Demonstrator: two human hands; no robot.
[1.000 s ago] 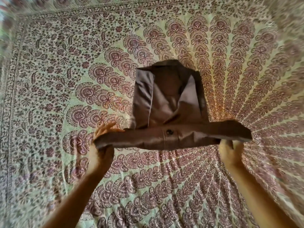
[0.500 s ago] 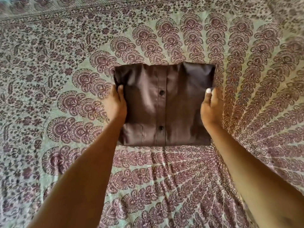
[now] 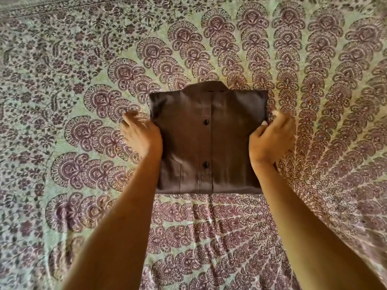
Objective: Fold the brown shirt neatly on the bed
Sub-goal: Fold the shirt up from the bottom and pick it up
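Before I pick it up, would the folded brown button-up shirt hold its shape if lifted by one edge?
Probably not: the folded brown shirt is soft layered cloth, so it may sag and unfold. Lying thin and flat, it seems light. Pushed, it should slide, not roll.

Head camera, close, downward over bed (image 3: 62,84)
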